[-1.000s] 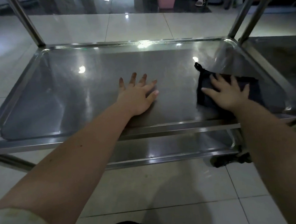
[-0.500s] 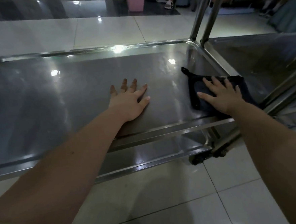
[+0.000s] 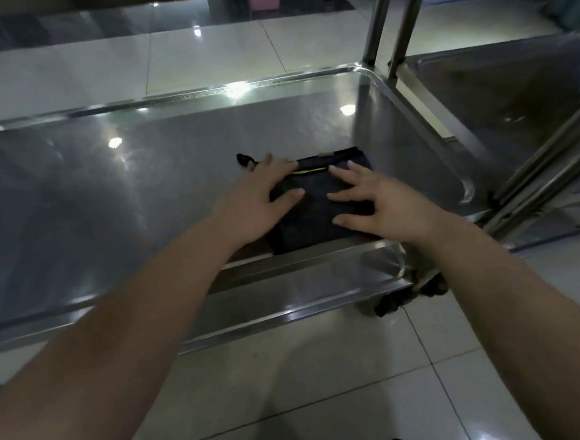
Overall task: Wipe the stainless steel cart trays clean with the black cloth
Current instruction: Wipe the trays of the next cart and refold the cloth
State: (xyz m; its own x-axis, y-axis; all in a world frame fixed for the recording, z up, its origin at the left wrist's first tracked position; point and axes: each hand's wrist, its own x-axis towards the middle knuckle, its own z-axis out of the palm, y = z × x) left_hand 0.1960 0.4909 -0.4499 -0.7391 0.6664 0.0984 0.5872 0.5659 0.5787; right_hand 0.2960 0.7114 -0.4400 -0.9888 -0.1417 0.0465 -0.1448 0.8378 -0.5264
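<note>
The black cloth (image 3: 315, 211), folded with a thin yellow stripe and a small loop at its far left corner, lies flat on the stainless steel cart tray (image 3: 92, 206) near the front right. My left hand (image 3: 256, 201) rests on the cloth's left side with fingers spread. My right hand (image 3: 380, 203) lies flat on its right side, fingers straight and pointing left. Both palms press down on the cloth.
A lower cart tray (image 3: 287, 299) shows beneath the front rim. Two upright posts (image 3: 392, 30) rise at the back right corner. A second steel cart (image 3: 513, 101) stands to the right. A black caster (image 3: 407, 294) sits on the tiled floor. A pink bin (image 3: 264, 0) is far back.
My left hand has moved right from the bare tray onto the cloth. The cloth, under my right hand, has slid left toward the middle of the tray's front part. My view has shifted.
</note>
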